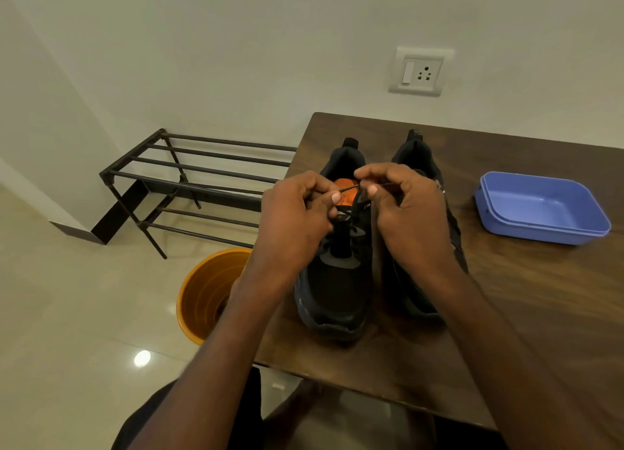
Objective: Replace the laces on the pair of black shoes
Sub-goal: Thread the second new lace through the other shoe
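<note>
Black mesh fills the middle of my view: the left shoe sits on the wooden surface, toe towards me at six o'clock, heel at twelve. Both hands work at its top eyelets. My left hand has its fingers curled in, pinching one end of the thin black lace; my right hand, at three o'clock of it, pinches the other stretch of the same lace between thumb and forefinger. The lace runs taut between them, across the orange insole.

Lace crossings show lower down this shoe's tongue, so I judge the threading here nearly complete, with the last eyelets or the knot left. The right shoe stands just beside, mostly behind my right wrist; something like lacing shows along its edge, though I cannot tell whether it is old or new. At three o'clock lies a blue tub; off the surface at eight o'clock stands an orange bin.
</note>
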